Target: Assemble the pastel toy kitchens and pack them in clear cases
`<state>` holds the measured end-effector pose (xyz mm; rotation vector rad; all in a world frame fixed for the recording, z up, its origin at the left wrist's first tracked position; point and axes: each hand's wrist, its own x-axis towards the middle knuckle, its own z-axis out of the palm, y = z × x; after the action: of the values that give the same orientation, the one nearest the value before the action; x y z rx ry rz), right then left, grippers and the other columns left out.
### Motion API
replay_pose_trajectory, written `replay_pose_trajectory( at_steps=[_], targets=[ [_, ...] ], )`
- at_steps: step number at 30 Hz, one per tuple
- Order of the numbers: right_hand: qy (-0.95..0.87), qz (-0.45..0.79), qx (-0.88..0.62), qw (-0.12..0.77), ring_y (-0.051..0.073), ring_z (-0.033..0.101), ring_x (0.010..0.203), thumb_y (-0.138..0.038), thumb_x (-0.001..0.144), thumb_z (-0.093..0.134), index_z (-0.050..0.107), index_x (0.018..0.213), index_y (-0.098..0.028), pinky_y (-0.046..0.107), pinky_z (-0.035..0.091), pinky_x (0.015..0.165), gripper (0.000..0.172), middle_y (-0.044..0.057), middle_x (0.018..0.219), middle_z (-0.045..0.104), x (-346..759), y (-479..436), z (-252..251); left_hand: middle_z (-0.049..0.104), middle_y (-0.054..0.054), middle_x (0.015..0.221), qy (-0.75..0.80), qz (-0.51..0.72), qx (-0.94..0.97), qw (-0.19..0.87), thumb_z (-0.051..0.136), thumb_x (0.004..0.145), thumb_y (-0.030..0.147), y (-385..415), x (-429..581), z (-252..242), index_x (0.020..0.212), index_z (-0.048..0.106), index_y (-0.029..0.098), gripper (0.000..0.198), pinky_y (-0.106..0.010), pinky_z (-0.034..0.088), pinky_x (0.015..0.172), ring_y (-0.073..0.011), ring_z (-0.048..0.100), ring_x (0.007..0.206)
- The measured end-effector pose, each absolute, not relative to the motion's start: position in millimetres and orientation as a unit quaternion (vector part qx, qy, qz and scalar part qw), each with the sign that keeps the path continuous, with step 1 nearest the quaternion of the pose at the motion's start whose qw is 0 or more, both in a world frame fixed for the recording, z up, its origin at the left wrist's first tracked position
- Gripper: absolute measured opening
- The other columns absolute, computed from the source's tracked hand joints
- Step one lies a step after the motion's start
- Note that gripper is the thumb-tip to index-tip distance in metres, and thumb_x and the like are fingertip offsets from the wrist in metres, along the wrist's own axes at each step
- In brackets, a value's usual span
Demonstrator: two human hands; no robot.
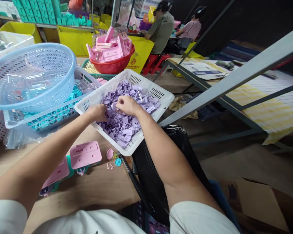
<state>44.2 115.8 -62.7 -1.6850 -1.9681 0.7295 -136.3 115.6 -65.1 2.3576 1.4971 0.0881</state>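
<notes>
A white slotted plastic basket [164, 93] holds a heap of small purple plastic pieces [128, 125]. My right hand [127, 105] is over the middle of the heap, its thumb and fingertips pinched on a flat purple plastic piece [114, 106]. My left hand [99, 112] is at the basket's left side, fingers curled down against the heap; what they hold, if anything, is hidden. On the wooden table [95, 188] below the basket lie two pink and teal plastic cases [86, 155], a pink oval part [110, 154] and a round blue part [118, 162].
To the left, a blue round basket [63, 94] rests on a crate [79, 97] of teal pieces. Behind is a red basket [113, 67] of pink parts. A black bag [151, 175] hangs at the table edge, near a slanting metal bar [224, 78]. Two people sit farther back.
</notes>
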Motion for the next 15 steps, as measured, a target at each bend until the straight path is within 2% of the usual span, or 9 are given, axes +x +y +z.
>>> replay_pose_trajectory(
  at_steps=[3, 6, 11, 15],
  targets=[
    [-0.685, 0.296, -0.600, 0.289, 0.016, 0.069, 0.065, -0.011, 0.077, 0.059, 0.051, 0.072, -0.020, 0.025, 0.053, 0.063, 0.013, -0.002, 0.061, 0.061, 47.9, 119.7, -72.2, 0.073, -0.010, 0.091, 0.523, -0.029, 0.840, 0.142, 0.078, 0.060, 0.020, 109.2, -129.9, -67.3, 0.093, 0.077, 0.017, 0.033, -0.032, 0.050, 0.078, -0.0303, 0.066, 0.092],
    [-0.672, 0.292, -0.580, 0.356, 0.014, 0.066, 0.060, -0.011, 0.077, 0.063, 0.050, 0.075, -0.021, 0.025, 0.054, 0.060, 0.017, -0.004, 0.064, 0.059, 51.7, 124.9, -82.0, 0.074, -0.009, 0.102, 0.512, -0.018, 0.844, 0.158, 0.075, 0.062, 0.017, 104.8, -127.0, -69.5, 0.098, 0.077, 0.019, 0.035, -0.035, 0.049, 0.089, -0.0310, 0.065, 0.102],
    [-0.625, 0.358, -0.542, 0.433, 0.014, 0.067, 0.060, -0.027, 0.082, 0.067, 0.055, 0.094, -0.021, 0.027, 0.055, 0.058, 0.017, -0.002, 0.076, 0.066, 45.5, 117.7, -79.7, 0.075, -0.010, 0.097, 0.509, 0.053, 0.841, 0.178, 0.066, 0.079, 0.021, 99.7, -137.4, -65.3, 0.103, 0.077, 0.015, 0.027, -0.029, 0.049, 0.083, -0.0258, 0.067, 0.094],
    [-0.679, 0.385, -0.493, 0.384, 0.016, 0.069, 0.069, -0.035, 0.083, 0.066, 0.061, 0.095, -0.020, 0.027, 0.056, 0.062, 0.020, 0.001, 0.082, 0.070, 26.4, 71.4, -52.0, 0.075, -0.010, 0.094, 0.525, 0.087, 0.825, 0.192, 0.063, 0.079, 0.019, 97.5, -152.3, -61.7, 0.103, 0.077, 0.014, 0.028, -0.025, 0.047, 0.078, -0.0233, 0.067, 0.089]
  ],
)
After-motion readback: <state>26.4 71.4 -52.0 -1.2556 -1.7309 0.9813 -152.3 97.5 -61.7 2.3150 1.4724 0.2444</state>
